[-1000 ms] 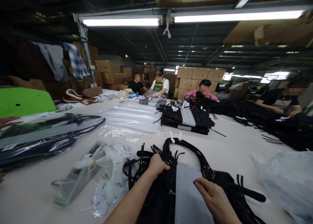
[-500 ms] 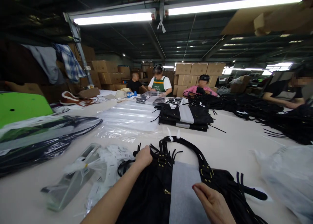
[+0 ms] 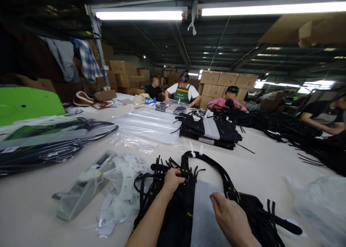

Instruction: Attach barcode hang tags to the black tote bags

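Observation:
A black handbag (image 3: 178, 203) with brass-coloured buckles and fringed cords lies before me on the table. Its looped handle (image 3: 209, 160) carries white ties. Around the bag's middle runs a grey wrapping sheet (image 3: 207, 214). My left hand (image 3: 173, 180) pinches the bag's black leather by the left handle buckle. Over the sheet's right side, my right hand (image 3: 231, 216) has thumb and forefinger pressed together; what lies between them, if anything, is too small to make out.
Left of the bag are a grey tape dispenser (image 3: 83, 189) and a heap of white labels (image 3: 121, 189). Clear plastic bags (image 3: 148, 126) and stacked wrapped black bags (image 3: 211, 130) lie beyond. Crumpled plastic (image 3: 321, 203) sits at right. Several people work around the table (image 3: 259, 160).
My left hand has moved right, from the bag's upper left edge to the handle buckle. My right hand has shifted slightly up over the grey sheet. The camera view has turned a little.

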`<state>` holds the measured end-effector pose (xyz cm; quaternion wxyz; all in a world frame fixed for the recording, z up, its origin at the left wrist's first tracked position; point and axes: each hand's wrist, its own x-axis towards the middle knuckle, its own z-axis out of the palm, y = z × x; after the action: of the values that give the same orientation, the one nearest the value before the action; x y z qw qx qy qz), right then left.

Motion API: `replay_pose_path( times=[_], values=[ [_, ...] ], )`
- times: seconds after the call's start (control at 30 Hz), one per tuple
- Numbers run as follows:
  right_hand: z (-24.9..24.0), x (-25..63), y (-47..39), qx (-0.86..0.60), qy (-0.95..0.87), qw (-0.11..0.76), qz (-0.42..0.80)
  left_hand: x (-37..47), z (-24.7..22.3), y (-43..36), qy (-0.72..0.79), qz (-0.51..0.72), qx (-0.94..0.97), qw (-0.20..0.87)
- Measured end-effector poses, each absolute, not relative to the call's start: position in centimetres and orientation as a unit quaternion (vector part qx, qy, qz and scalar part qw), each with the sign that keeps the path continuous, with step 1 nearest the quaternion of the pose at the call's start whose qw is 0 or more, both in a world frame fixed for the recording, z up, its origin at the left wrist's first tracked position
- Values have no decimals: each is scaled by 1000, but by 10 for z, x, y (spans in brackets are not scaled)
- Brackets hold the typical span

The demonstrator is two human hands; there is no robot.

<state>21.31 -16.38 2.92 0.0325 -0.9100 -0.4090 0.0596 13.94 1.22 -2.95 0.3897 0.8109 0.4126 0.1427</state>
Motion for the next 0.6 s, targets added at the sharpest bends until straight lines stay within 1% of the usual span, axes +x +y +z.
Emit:
replay_pose_path(
  times=[0.13,0.3,0.43,0.6],
  values=[
    [29,212,-153,-909,-414,-8,50,132,-41,13,369,193,775,475],
    [22,210,-137,-911,-410,-8,51,130,-44,15,323,232,762,512],
    [15,203,-117,-903,-421,49,68,126,-41,16,278,235,779,511],
    [9,199,-102,-880,-436,150,112,119,-36,20,299,212,810,458]
  ],
)
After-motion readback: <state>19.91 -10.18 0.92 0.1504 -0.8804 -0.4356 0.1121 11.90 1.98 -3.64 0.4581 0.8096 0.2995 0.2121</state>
